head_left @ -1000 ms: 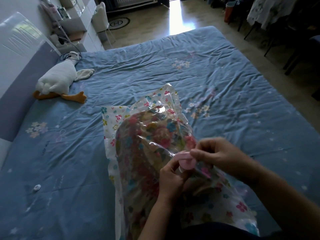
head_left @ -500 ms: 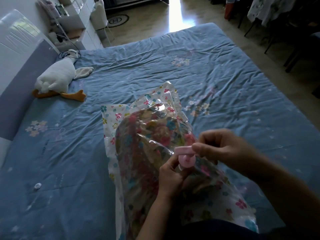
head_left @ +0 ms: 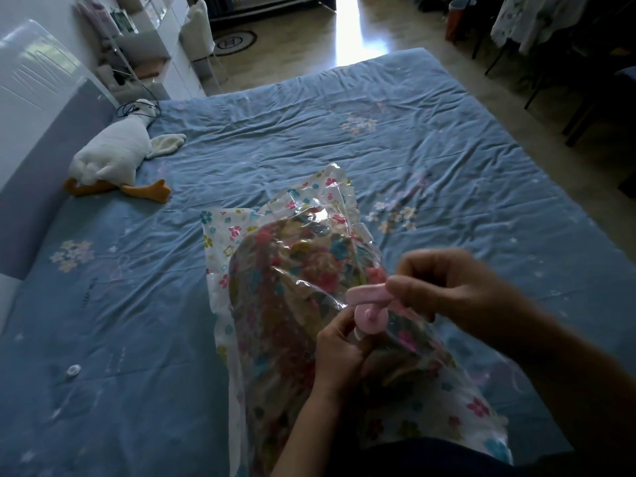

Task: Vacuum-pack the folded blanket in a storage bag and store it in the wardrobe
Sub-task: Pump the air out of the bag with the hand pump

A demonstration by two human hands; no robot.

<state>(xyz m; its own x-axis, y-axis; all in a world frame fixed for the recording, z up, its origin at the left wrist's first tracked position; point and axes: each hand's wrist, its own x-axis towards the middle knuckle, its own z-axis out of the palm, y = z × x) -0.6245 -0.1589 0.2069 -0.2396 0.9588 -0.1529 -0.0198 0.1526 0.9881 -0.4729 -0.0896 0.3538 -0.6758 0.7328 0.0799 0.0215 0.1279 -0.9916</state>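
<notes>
Storage bag: the clear flower-printed storage bag (head_left: pixel 241 232) is lying lengthwise on the blue bed (head_left: pixel 344 132), its near end reaching the person's lap.
Blanket: the folded blanket (head_left: pixel 292 304) is sitting inside the bag, showing through the plastic, which is looking loose and crinkled around it.
Left hand: the left hand (head_left: pixel 339 352) is gripping the round pink valve (head_left: pixel 370 318) from below, through the plastic.
Right hand: the right hand (head_left: pixel 444 290) is pinching the pink cap (head_left: pixel 366 293) between thumb and fingers, holding it just above the valve.
Step in hand: the person is apparently working the valve cap, with the air seemingly not drawn out yet.
Next move: it is probably calling for a bared valve, held steady, and a pump or vacuum; none is showing here.
Wardrobe: not in view.
Elsewhere: a plush goose (head_left: pixel 113 156) is lying at the far left of the bed, and a small white disc (head_left: pixel 72 370) near left.
</notes>
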